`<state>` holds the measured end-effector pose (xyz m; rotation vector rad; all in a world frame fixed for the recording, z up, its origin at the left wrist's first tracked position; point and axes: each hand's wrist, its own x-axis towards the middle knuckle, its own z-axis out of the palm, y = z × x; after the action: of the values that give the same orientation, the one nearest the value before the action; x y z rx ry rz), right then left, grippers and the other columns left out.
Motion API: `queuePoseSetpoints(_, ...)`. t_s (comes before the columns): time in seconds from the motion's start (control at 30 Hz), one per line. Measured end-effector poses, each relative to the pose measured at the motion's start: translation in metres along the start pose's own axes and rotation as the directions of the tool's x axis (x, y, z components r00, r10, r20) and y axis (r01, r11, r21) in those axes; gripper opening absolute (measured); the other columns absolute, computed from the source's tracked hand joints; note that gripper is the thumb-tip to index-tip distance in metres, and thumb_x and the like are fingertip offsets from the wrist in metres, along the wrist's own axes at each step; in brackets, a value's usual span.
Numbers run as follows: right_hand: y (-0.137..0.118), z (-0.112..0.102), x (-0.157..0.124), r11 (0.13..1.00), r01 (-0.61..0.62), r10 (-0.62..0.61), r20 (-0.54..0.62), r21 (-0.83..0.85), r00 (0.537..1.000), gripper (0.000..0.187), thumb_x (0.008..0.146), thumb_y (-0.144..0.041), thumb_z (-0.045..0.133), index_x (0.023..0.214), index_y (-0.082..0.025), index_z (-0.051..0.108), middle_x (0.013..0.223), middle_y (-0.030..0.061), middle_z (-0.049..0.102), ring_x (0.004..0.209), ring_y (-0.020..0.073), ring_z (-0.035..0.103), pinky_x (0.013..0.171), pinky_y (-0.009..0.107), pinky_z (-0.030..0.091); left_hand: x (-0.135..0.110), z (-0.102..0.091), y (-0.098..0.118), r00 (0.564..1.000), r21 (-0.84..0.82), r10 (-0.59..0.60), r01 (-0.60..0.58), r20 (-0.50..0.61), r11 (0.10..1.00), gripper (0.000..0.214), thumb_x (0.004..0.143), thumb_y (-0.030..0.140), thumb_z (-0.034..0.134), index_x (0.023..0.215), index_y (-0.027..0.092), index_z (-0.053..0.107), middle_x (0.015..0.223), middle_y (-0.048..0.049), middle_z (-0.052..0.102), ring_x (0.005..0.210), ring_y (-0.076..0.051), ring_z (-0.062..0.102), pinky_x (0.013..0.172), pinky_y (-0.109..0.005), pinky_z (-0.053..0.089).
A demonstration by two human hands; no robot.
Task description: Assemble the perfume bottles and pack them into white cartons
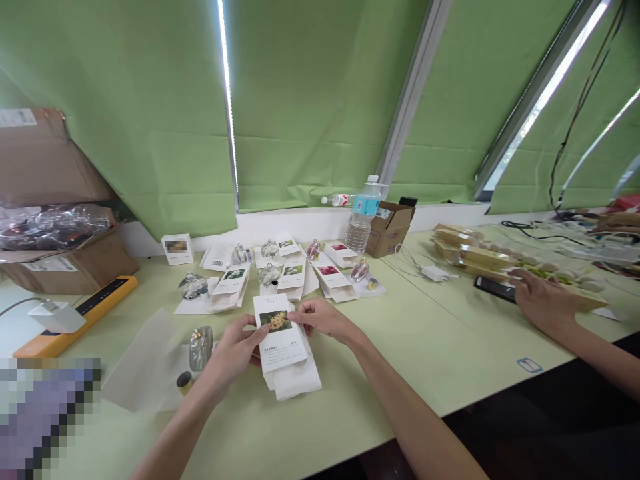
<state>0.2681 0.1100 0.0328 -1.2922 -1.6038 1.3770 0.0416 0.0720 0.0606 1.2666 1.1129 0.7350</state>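
White carton with a flower label (277, 333): held low over the pale green table (400, 347), near its front edge, above a second white carton (296, 381). Left hand (235, 348): fingers closed on the carton's left edge. Right hand (323, 317): pinching its upper right corner. Glass bottle (201, 347) and gold cap (184, 382): just left of the left hand. Co-worker's hand (540, 301): far right, beside a phone (494, 288), apparently resting flat.

Pale green table (450, 347) bears white boxes (333, 280), glass bottles (193, 285), phone (493, 288)

White flower-printed card (278, 331), tilted above table.
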Motion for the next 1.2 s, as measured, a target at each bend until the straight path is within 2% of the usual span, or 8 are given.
queuePoseSetpoints(0.2, 0.003, 0.003, 0.001, 0.999, 0.013, -0.014, -0.029, -0.036, 0.999, 0.044, 0.066, -0.055, 0.073, 0.059, -0.016, 0.054, 0.052, -0.003, 0.054, 0.048, 0.0087, 0.047, 0.046, 0.021, 0.036, 0.002, 0.0, -0.004, 1.0, 0.007, 0.005, -0.005, -0.015, 1.0, 0.029, 0.082, 0.045, 0.057, 0.096, 0.019, 0.055, 0.082, -0.0049, 0.072, 0.074, -0.021, 0.068, 0.065, -0.03, 0.052)
queuePoseSetpoints(0.37, 0.0, 0.003, 0.0, 1.0, 0.008, -0.01, -0.061, -0.027, 0.998, 0.045, 0.065, -0.056, 0.073, 0.059, -0.016, 0.054, 0.052, -0.0028, 0.054, 0.048, 0.0086, 0.048, 0.047, 0.021, 0.038, 0.001, 0.002, 0.0, 0.999, -0.008, -0.011, 0.01, -0.047, 1.0, 0.033, 0.08, 0.046, 0.06, 0.1, 0.019, 0.056, 0.081, -0.0045, 0.072, 0.072, -0.021, 0.068, 0.063, -0.03, 0.052)
queuePoseSetpoints(0.5, -0.008, 0.0, -0.006, 0.998, 0.026, -0.027, 0.012, 0.065, 1.0, 0.042, 0.067, -0.055, 0.073, 0.066, -0.016, 0.057, 0.063, 0.0001, 0.06, 0.057, 0.0114, 0.057, 0.053, 0.023, 0.045, -0.003, 0.004, 0.008, 0.994, -0.02, -0.011, 0.008, -0.108, 1.0, 0.041, 0.08, 0.05, 0.059, 0.108, 0.02, 0.053, 0.086, -0.0055, 0.073, 0.074, -0.02, 0.068, 0.063, -0.029, 0.052)
queuePoseSetpoints(0.63, -0.014, -0.001, -0.01, 0.993, 0.051, -0.056, 0.047, 0.104, 0.997, 0.041, 0.064, -0.05, 0.077, 0.072, -0.016, 0.056, 0.067, -0.0002, 0.061, 0.059, 0.0112, 0.057, 0.056, 0.024, 0.048, -0.002, 0.005, 0.009, 0.987, -0.039, -0.011, 0.005, -0.159, 0.999, 0.045, 0.08, 0.049, 0.059, 0.112, 0.018, 0.053, 0.089, -0.0071, 0.073, 0.077, -0.021, 0.069, 0.062, -0.028, 0.053)
queuePoseSetpoints(0.83, -0.012, 0.002, -0.008, 0.994, 0.057, -0.058, 0.003, 0.096, 0.998, 0.041, 0.061, -0.048, 0.08, 0.071, -0.016, 0.055, 0.066, -0.002, 0.058, 0.056, 0.0093, 0.053, 0.052, 0.022, 0.043, 0.0, 0.003, 0.004, 0.995, -0.086, -0.005, -0.003, -0.095, 0.996, 0.049, 0.078, 0.045, 0.064, 0.117, 0.019, 0.051, 0.092, -0.0082, 0.073, 0.081, -0.023, 0.069, 0.068, -0.032, 0.055)
queuePoseSetpoints(1.2, -0.012, 0.005, -0.008, 0.997, 0.046, -0.046, -0.016, 0.055, 0.999, 0.042, 0.059, -0.048, 0.081, 0.069, -0.016, 0.055, 0.063, -0.0027, 0.057, 0.053, 0.0082, 0.049, 0.049, 0.021, 0.039, -0.001, 0.002, 0.002, 0.997, -0.068, 0.02, -0.026, -0.079, 0.997, 0.048, 0.08, 0.045, 0.063, 0.118, 0.019, 0.051, 0.093, -0.0088, 0.072, 0.081, -0.024, 0.069, 0.064, -0.031, 0.054)
